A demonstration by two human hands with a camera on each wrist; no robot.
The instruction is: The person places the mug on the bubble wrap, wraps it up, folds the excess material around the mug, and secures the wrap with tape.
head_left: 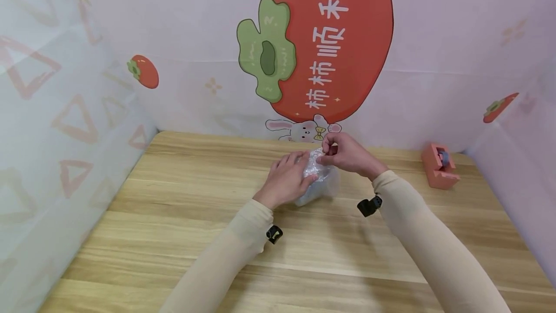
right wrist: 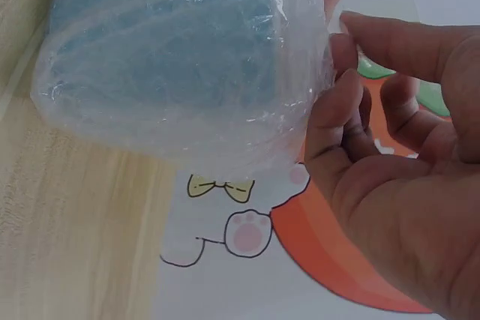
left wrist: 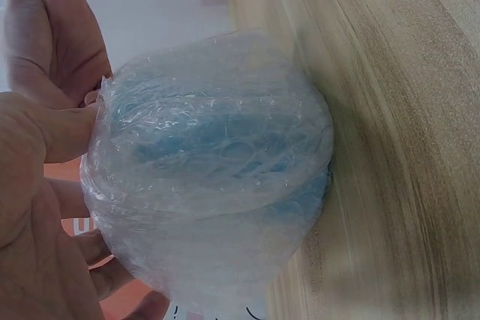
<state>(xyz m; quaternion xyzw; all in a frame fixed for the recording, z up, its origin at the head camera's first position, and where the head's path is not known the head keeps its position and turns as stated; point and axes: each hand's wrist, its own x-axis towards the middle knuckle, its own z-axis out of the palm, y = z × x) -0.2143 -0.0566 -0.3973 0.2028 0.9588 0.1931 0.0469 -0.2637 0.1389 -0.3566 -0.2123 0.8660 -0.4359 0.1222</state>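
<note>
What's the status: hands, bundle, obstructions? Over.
Left hand holding bubble-wrapped bundle. Right hand at its edge, pinch unclear. Bundle on table, blue showing through. Tape dispenser off right, out of the way.

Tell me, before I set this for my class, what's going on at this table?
Someone is busy with a bubble-wrapped bundle on the wooden table. The left hand holds it, with thumb and fingers around one end. The right hand has its fingers bent at the edge of the wrap; whether they pinch it is hard to tell. Something blue shows through the wrap. A coral tape dispenser stands off to the right, untouched.
</note>
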